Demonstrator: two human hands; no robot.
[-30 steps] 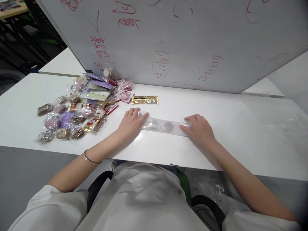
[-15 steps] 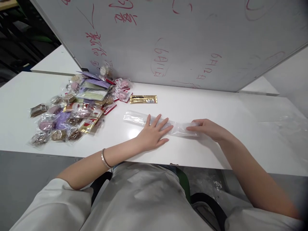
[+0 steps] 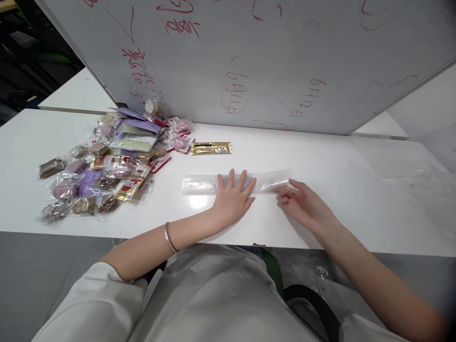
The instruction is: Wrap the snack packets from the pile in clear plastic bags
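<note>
A long, narrow clear plastic bag (image 3: 199,184) lies across the white table in front of me. My left hand (image 3: 233,197) rests flat on its middle with the fingers spread. At the bag's right end is my right hand (image 3: 302,204), its fingers curled and the index fingertip at the bag's edge; whether it pinches the plastic I cannot tell. Behind the bag lies a gold stick packet (image 3: 211,148), untouched by either hand.
On the left of the table (image 3: 164,213) is a pile of wrapped snacks (image 3: 103,166) with purple and gold packets. A whiteboard (image 3: 199,71) with red writing stands along the back. Thin clear plastic (image 3: 432,190) lies at the far right.
The bag's right end has swung toward the back, so the bag lies straighter. My right hand's fingers have curled near that end. My left hand still presses on the middle, its wrist turned slightly.
</note>
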